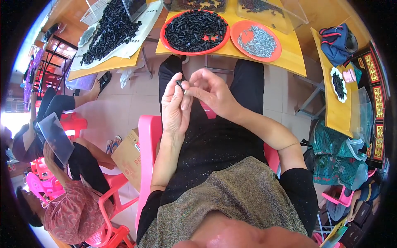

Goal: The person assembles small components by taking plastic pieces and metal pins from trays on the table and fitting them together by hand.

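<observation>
Above my lap, my left hand (172, 105) pinches a small black plastic piece (178, 83) between thumb and fingers. My right hand (213, 94) meets it from the right, its thumb and fingertips closed at the end of that piece; whether they hold a further small part I cannot make out. Beyond my knees, a round red tray (163, 39) heaped with small black pieces (192, 31) stands on a yellow table (289, 56). Beside it on the right is a smaller orange-red plate (271, 58) with many small silvery metal parts (260, 41).
Clear plastic bins (285, 18) stand behind the trays. On the left table a big pile of black pieces (109, 33) lies on a white sheet. A seated person (72, 211) is close on my left beside a cardboard box (128, 159). Green bags (335, 153) rest at the right.
</observation>
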Available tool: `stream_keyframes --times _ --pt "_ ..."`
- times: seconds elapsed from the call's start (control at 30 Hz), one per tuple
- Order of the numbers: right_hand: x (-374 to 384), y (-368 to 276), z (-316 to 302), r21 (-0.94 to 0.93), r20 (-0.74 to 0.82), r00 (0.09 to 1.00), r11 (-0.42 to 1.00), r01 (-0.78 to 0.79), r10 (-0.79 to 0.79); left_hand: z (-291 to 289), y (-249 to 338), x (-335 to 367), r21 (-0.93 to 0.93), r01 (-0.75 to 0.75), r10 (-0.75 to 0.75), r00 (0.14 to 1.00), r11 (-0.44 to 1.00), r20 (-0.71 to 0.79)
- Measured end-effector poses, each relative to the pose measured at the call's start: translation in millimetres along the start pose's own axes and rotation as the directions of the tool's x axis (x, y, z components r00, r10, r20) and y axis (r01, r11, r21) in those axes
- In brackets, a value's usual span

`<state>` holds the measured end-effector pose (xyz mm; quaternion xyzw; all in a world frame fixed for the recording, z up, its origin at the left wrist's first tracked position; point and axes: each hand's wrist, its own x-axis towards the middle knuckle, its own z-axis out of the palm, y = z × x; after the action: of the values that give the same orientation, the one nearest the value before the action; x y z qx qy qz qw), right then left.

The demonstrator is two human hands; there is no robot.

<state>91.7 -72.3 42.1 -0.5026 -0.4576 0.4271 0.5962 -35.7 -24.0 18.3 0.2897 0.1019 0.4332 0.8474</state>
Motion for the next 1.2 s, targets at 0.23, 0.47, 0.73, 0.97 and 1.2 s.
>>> stream_keyframes --times 0.23,0.47,0.73,0.97,1.2 --pt "13.6 -25.9 -17.0 -0.546 0.284 0.785 0.581 0.604 -0.55 3.3 3.6 -1.9 -0.059 0.047 -0.047 0.999 0.997 0.008" --pt "24.9 -37.1 -38.1 -0.596 0.6 0.668 0.311 0.74 -0.441 10.6 -2.5 -2.6 0.051 0.141 -0.134 0.983 0.989 -0.123" --pt "19.7 -48.8 -45.6 -0.641 0.69 0.633 0.109 0.76 -0.352 11.9 0.9 -4.3 0.218 0.196 -0.208 0.978 0.956 0.034" --pt "22.7 -61.8 -50.1 -0.619 0.775 0.622 0.065 0.783 -0.113 4.6 -3.7 -3.4 0.314 0.229 -0.267 0.96 0.922 0.084" --pt "21.6 -57.3 -53.0 -0.549 0.796 0.581 0.205 0.811 -0.168 7.2 -6.6 -8.4 0.349 0.277 -0.31 0.95 0.895 0.039"
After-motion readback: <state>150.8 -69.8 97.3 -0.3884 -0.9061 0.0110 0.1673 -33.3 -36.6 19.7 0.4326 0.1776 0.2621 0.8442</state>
